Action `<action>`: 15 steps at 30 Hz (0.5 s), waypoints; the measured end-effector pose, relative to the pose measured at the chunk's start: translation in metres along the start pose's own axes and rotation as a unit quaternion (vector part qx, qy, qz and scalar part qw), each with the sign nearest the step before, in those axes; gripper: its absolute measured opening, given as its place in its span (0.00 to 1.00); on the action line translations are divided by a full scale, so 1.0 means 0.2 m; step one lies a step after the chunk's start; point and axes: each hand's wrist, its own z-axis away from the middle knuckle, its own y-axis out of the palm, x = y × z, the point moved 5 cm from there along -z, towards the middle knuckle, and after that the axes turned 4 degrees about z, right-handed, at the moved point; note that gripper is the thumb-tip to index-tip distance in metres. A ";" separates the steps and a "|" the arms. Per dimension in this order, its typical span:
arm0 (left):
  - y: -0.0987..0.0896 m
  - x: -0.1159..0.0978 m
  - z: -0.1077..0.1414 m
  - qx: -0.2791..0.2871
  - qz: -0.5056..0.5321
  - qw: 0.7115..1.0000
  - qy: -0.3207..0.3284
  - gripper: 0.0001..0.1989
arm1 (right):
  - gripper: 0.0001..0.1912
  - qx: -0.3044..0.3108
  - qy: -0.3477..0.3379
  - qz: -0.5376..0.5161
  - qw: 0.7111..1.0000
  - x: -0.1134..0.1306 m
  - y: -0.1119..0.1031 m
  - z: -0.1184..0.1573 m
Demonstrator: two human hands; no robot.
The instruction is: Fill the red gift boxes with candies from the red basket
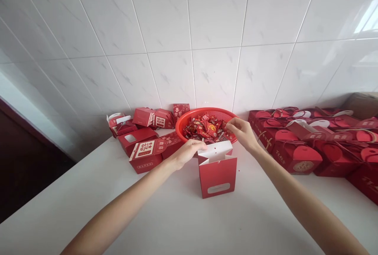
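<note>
A red paper gift box (218,176) stands upright on the white table with its top flaps raised, showing a white inside. My left hand (190,150) is closed on the upper left edge of this box. Just behind the box is a red plastic basket (203,110) heaped with red-wrapped candies (208,128). At the basket's right rim, my right hand (242,131) has its fingers pinched together over the candies. Whatever lies between those fingertips is too small to make out.
Several red boxes (147,152) lie in a jumble left of the basket. Along the right side, many closed red gift boxes (298,156) stand in rows on the table (165,215). A white tiled wall (168,78) rises behind. The table's left edge drops off to a dark area.
</note>
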 end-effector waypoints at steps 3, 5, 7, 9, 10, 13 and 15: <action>0.02 -0.05 0.00 0.029 -0.019 0.999 0.035 0.16 | 0.07 0.132 0.023 0.148 0.980 -0.04 0.06 -0.14; 0.03 -0.08 0.01 0.051 -0.036 0.996 0.058 0.17 | 0.09 0.206 0.034 0.182 0.961 -0.05 0.13 -0.20; 0.04 -0.11 0.01 0.079 -0.045 0.993 0.074 0.17 | 0.17 0.279 0.045 0.219 0.934 -0.06 0.19 -0.24; 0.04 -0.13 0.02 0.102 -0.048 0.990 0.088 0.18 | 0.24 0.338 0.053 0.250 0.906 -0.07 0.25 -0.27; 0.04 -0.13 0.03 0.108 -0.046 0.989 0.091 0.19 | 0.27 0.360 0.057 0.263 0.894 -0.07 0.27 -0.28; -0.01 -0.13 0.01 0.104 -0.020 0.991 0.086 0.21 | 0.35 0.398 0.058 0.290 0.868 -0.10 0.33 -0.31; -0.06 -0.14 -0.02 0.093 -0.010 0.991 0.094 0.22 | 0.34 0.402 0.046 0.300 0.864 -0.12 0.36 -0.31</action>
